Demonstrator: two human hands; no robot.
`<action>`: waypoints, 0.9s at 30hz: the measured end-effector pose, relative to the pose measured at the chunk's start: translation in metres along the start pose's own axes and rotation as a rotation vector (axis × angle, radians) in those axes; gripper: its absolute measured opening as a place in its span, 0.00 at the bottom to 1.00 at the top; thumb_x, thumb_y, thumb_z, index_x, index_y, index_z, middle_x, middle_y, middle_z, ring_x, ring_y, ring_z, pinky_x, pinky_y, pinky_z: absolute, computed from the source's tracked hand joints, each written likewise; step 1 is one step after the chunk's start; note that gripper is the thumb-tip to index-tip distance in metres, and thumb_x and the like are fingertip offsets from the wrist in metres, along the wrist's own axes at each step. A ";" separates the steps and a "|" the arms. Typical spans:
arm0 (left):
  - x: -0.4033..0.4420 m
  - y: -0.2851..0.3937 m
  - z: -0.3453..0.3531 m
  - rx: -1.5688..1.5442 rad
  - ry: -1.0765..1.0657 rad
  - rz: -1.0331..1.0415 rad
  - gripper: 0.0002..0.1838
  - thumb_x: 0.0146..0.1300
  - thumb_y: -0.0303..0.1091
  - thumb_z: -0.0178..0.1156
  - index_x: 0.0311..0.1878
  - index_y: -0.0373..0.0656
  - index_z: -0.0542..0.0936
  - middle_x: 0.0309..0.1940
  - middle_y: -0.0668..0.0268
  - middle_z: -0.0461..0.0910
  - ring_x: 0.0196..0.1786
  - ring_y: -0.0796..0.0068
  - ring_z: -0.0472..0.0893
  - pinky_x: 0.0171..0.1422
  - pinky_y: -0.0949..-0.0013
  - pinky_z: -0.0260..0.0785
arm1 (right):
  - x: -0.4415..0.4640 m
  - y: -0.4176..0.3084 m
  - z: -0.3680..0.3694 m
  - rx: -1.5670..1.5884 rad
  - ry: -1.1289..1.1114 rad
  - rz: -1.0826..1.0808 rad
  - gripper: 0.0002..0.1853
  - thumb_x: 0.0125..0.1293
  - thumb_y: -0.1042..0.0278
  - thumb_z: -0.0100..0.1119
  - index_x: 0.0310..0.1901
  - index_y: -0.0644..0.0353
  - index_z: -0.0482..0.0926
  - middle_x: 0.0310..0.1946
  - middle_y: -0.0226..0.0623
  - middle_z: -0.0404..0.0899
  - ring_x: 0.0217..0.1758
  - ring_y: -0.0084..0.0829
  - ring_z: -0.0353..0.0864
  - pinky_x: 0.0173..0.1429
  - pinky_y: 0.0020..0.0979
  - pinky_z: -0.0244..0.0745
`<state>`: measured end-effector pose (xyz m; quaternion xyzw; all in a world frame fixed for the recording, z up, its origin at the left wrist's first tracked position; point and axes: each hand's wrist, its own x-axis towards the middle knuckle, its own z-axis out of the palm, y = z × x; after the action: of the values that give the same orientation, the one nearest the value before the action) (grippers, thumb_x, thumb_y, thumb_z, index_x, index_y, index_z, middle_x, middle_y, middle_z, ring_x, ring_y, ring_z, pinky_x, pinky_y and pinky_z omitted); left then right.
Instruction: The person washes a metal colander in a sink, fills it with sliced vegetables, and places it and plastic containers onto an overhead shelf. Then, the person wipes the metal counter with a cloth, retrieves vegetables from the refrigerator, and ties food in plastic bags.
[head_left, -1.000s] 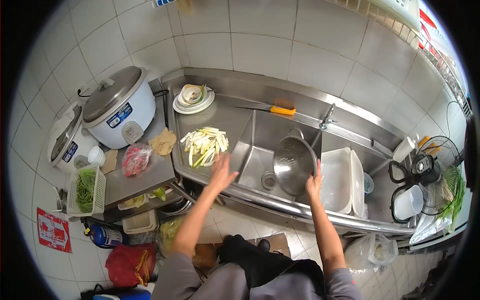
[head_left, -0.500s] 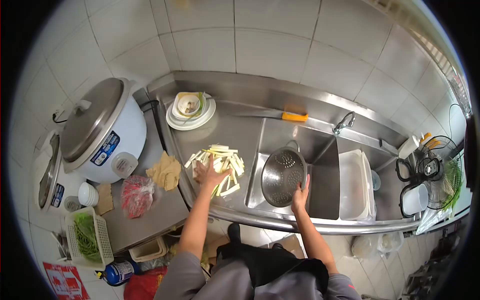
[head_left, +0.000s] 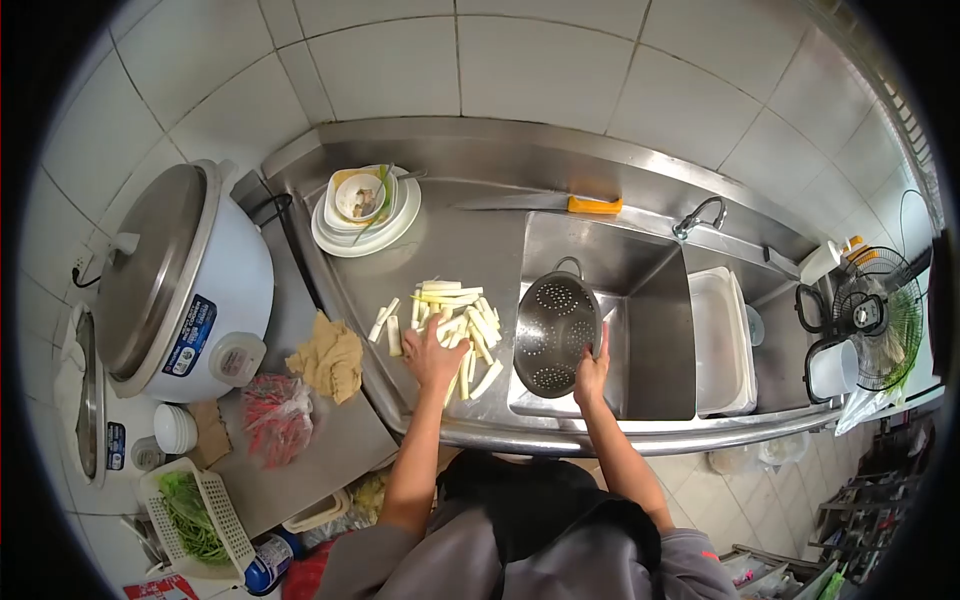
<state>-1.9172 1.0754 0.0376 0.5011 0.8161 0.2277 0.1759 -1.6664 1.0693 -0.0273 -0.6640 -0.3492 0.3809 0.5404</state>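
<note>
Several pale, cut vegetable sticks (head_left: 475, 325) lie loosely heaped on the steel counter, left of the sink. My left hand (head_left: 437, 357) is down in the heap, its fingers curled round some of them and partly hidden among the pieces. A metal colander (head_left: 555, 330) with clusters of holes is held tilted over the left sink basin, its loop handle toward the wall. My right hand (head_left: 592, 373) grips the colander's right rim. No sticks show inside the bowl.
Stacked plates and bowls (head_left: 368, 238) stand behind the heap. An orange-handled knife (head_left: 594, 205) lies along the sink's back edge, near the faucet (head_left: 705, 215). A large rice cooker (head_left: 225, 290), brown cloth (head_left: 330, 358) and bag of red items (head_left: 275, 420) are left.
The left hand has shifted right across the heap, and its fingers have drawn in round some sticks. The colander stays in the right hand over the sink. The camera view has shifted slightly.
</note>
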 end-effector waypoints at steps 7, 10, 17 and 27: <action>-0.007 0.011 0.023 -0.003 0.156 0.012 0.33 0.37 0.48 0.66 0.51 0.59 0.70 0.46 0.54 0.61 0.53 0.52 0.62 0.53 0.51 0.59 | -0.016 0.002 0.010 -0.121 0.093 -0.020 0.31 0.60 0.78 0.44 0.65 0.43 0.51 0.55 0.51 0.54 0.58 0.44 0.56 0.62 0.36 0.51; -0.015 0.029 0.039 0.007 0.127 0.050 0.33 0.36 0.51 0.67 0.50 0.59 0.72 0.48 0.56 0.62 0.53 0.55 0.62 0.51 0.51 0.59 | -0.019 0.001 0.010 -0.079 0.100 -0.014 0.32 0.60 0.78 0.44 0.65 0.43 0.50 0.56 0.50 0.51 0.60 0.44 0.54 0.63 0.36 0.49; -0.076 0.115 0.158 -0.286 -0.306 0.526 0.30 0.46 0.44 0.63 0.56 0.60 0.69 0.61 0.49 0.52 0.61 0.47 0.58 0.59 0.53 0.57 | 0.019 0.055 -0.020 0.390 0.035 0.192 0.23 0.64 0.76 0.39 0.62 0.56 0.55 0.52 0.43 0.66 0.54 0.36 0.67 0.55 0.33 0.65; -0.020 0.058 0.030 0.026 -0.312 0.774 0.25 0.49 0.40 0.61 0.53 0.48 0.71 0.52 0.57 0.66 0.58 0.60 0.62 0.58 0.64 0.59 | 0.035 0.031 -0.075 0.811 -0.057 0.522 0.19 0.66 0.68 0.38 0.58 0.62 0.58 0.52 0.44 0.66 0.53 0.40 0.69 0.54 0.44 0.68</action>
<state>-1.8508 1.0861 0.0456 0.8014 0.5340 0.1883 0.1925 -1.5826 1.0609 -0.0529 -0.4544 -0.0090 0.6273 0.6324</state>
